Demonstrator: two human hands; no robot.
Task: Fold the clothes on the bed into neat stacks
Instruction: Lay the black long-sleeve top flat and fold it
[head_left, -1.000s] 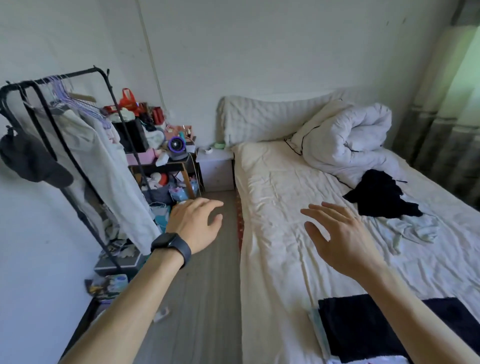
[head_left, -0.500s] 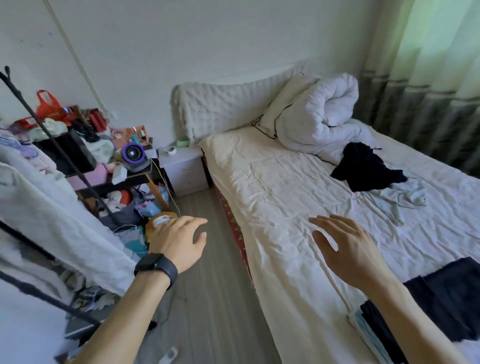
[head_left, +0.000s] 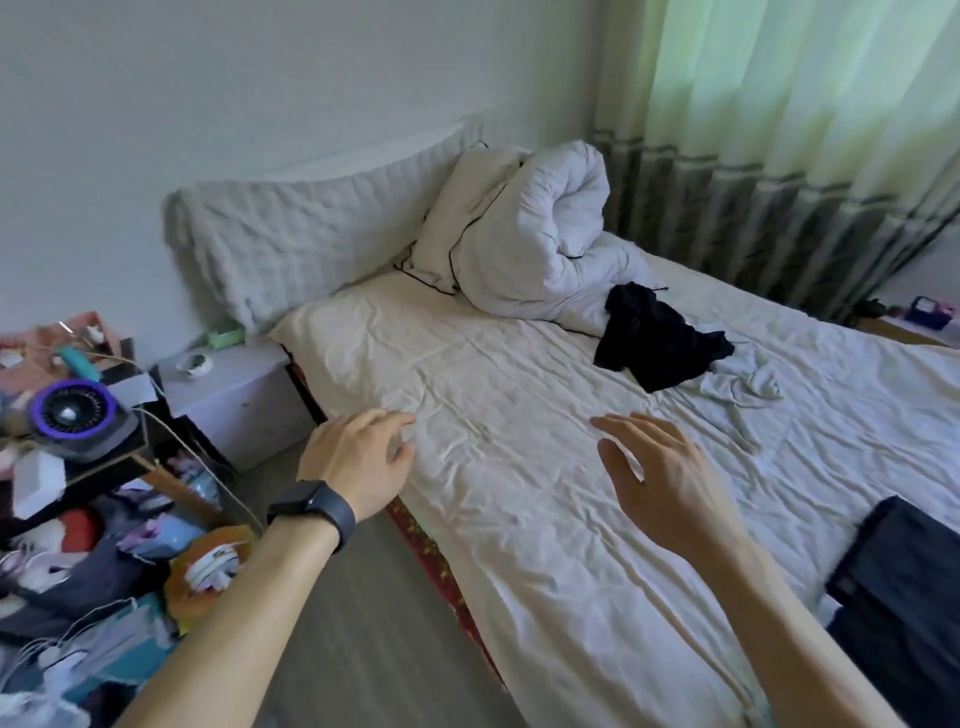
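I've swung right in the last second, so my left hand and right hand, fingers loosely spread and empty, now hover over the bed, with the crumpled black garment still unfolded at one o'clock.

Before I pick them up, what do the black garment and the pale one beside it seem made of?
Black garment: thin, matte knit, probably; it crumples in soft folds. Pale garment: light, limp fabric, perhaps cotton jersey; lies flat and wrinkled.
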